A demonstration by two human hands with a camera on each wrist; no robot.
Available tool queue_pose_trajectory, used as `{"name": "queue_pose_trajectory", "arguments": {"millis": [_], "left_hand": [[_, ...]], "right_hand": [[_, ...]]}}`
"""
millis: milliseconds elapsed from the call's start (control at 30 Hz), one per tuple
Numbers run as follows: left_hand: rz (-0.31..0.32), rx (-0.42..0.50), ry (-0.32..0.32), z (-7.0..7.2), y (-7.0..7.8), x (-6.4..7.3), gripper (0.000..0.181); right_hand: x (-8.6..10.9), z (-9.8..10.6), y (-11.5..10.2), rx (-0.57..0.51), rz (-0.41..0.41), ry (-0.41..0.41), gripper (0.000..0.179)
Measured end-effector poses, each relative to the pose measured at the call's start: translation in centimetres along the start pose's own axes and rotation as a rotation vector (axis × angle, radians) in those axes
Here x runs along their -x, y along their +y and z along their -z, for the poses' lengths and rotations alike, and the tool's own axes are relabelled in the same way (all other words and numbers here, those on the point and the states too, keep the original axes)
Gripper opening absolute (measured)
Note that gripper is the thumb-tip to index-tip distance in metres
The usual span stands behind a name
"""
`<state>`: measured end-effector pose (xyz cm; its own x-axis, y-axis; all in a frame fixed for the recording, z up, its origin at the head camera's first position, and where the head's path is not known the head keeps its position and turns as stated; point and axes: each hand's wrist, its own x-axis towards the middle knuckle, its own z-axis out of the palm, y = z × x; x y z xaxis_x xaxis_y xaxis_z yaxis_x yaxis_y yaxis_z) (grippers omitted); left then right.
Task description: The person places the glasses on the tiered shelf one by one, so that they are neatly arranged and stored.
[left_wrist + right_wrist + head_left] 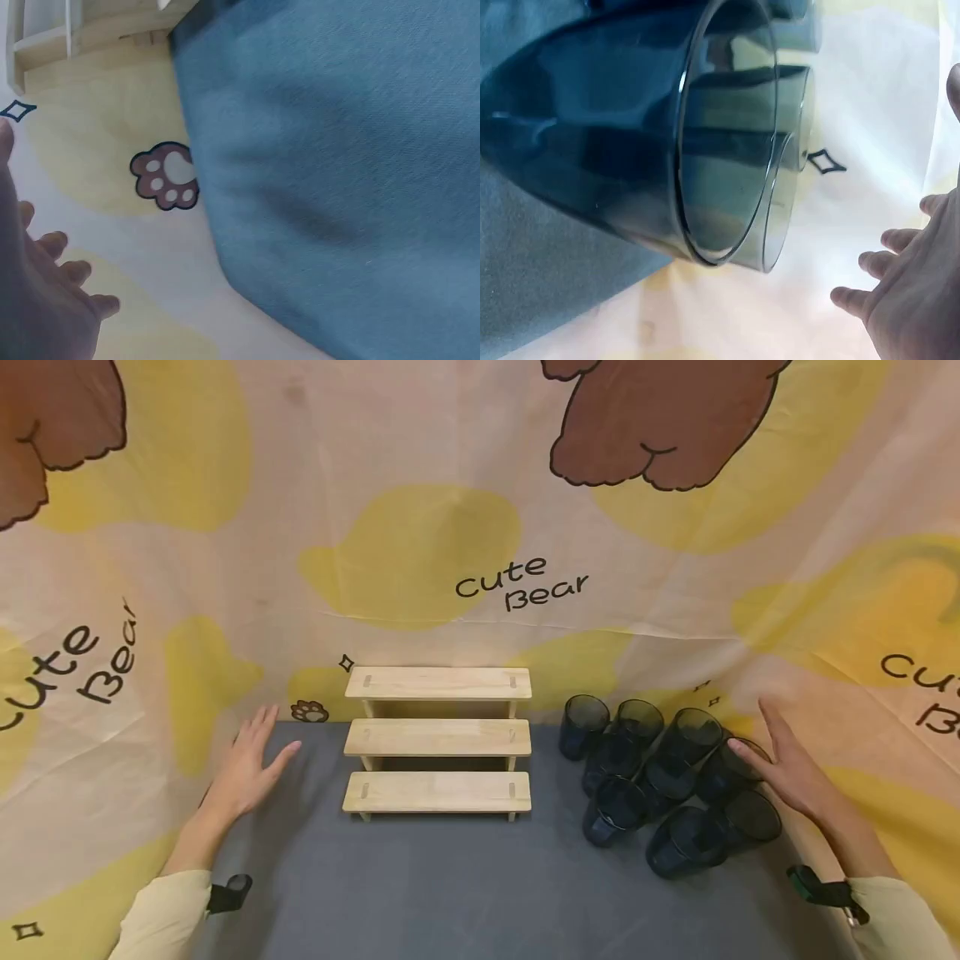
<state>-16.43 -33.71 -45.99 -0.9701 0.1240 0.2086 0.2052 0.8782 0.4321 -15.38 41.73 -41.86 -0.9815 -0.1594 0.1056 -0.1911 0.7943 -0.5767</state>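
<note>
My left hand point(249, 777) is held over the left side of the grey table, fingers spread and nothing in them. Over the right side, my right hand point(791, 777) is also empty, its thumb overlapping the rim of a dark glass point(731, 770) in the head view. Several tinted drinking glasses point(615, 810) stand upright in a close group there. In the right wrist view a large glass point(592, 135) fills the left, apart from the fingers point(877, 262). A three-step wooden rack point(437, 739) stands between the hands with bare shelves.
A cloth backdrop point(420, 560) printed with bears and lettering rises behind and beside the grey table point(450, 885). The rack and the rear glasses are near the table's back edge. A black strap point(228, 893) is worn on the left wrist, another strap point(825, 891) on the right.
</note>
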Motion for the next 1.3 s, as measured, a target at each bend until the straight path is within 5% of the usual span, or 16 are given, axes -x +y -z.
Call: {"name": "queue_pose_trajectory", "arguments": {"millis": [100, 300, 700, 1033, 1300], "left_hand": [[0.029, 0.032, -0.019, -1.1, 0.0, 0.9, 0.075], [0.092, 0.104, -0.052, -2.9, 0.0, 2.0, 0.076], [0.177, 0.226, -0.04, -4.7, 0.0, 4.1, 0.075], [0.304, 0.409, -0.057, -6.7, 0.5, 6.0, 0.079], [0.334, 0.604, -0.036, -7.1, 0.5, 6.3, 0.072]], "right_hand": [[0.2, 0.0, -0.8, -0.069, -0.014, -0.022, 0.088], [0.7, 0.3, -1.5, -0.037, -0.032, 0.0, 0.088], [2.6, -0.2, -0.6, -0.1, -0.04, 0.026, 0.081], [5.3, -0.4, 0.9, -0.1, -0.11, 0.038, 0.077], [7.3, -2.1, 2.2, -0.122, -0.069, 0.146, 0.07]]}}
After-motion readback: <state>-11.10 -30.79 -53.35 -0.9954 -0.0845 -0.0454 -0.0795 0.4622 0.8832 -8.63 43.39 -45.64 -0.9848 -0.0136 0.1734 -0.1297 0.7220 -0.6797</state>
